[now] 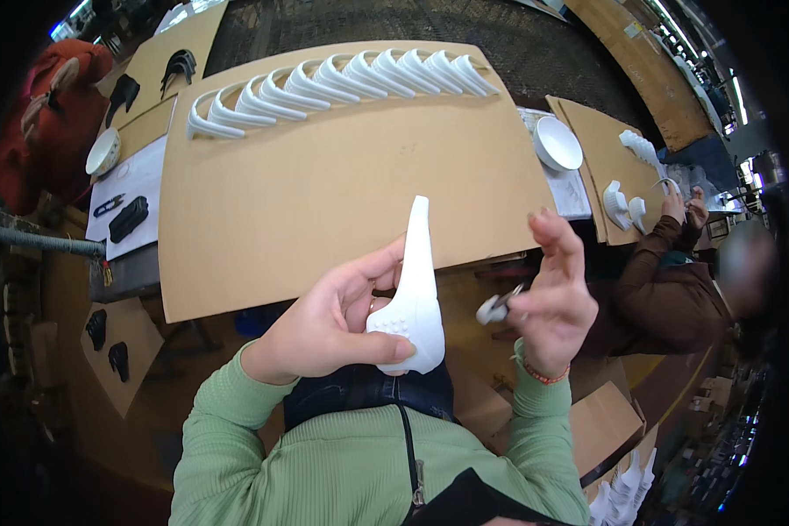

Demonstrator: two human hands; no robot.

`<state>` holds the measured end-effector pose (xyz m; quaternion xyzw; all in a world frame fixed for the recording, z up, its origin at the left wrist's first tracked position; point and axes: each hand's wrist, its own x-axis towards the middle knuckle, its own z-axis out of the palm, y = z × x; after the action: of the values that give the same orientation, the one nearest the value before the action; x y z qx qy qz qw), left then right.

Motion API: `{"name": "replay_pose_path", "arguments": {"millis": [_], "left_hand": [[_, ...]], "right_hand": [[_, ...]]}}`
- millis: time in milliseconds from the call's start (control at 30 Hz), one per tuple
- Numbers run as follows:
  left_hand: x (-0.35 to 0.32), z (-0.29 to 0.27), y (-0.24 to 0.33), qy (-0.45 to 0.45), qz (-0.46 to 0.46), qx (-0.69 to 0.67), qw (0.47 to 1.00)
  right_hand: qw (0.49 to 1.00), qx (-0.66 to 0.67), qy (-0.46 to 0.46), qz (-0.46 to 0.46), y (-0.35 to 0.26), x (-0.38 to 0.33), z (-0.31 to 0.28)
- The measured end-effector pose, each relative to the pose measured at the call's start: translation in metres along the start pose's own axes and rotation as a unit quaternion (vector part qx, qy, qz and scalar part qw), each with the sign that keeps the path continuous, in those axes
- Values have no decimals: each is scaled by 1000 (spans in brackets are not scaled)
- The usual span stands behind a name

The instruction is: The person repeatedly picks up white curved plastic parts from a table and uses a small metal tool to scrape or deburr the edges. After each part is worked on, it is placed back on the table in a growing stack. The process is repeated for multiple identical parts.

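My left hand [334, 316] grips a white moulded plastic part [418, 302] in front of my body. The part has a long narrow tip pointing away from me and a wide lower end with small raised dots, where my thumb presses. To the right and apart from it, my right hand [558, 302] is raised with its thumb and a finger pinched on a small tool [494, 308]. That tool shows a metallic bit and a whitish end; its exact kind is unclear. The cardboard-covered table [351, 193] lies just beyond my hands.
Along the table's far edge runs a row of curved white parts [342, 81]. A white bowl [557, 145] stands to the right, another bowl [103, 152] to the left, near snips [109, 205] and a black object [129, 219]. A co-worker [675, 289] sits at right, another person [48, 131] at far left.
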<state>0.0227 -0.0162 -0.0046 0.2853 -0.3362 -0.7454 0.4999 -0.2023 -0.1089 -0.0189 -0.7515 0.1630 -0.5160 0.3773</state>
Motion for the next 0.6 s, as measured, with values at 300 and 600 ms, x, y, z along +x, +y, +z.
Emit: {"name": "replay_pose_path", "arguments": {"millis": [300,600], "left_hand": [[-7,2,-5,34,-20,-35,999],[-9,0,-6,35,-17,-40,998]], "right_hand": [[991,-89,-90,-36,-18,-12,20],[979,-158,-101,-80,-22,-14,22]]}}
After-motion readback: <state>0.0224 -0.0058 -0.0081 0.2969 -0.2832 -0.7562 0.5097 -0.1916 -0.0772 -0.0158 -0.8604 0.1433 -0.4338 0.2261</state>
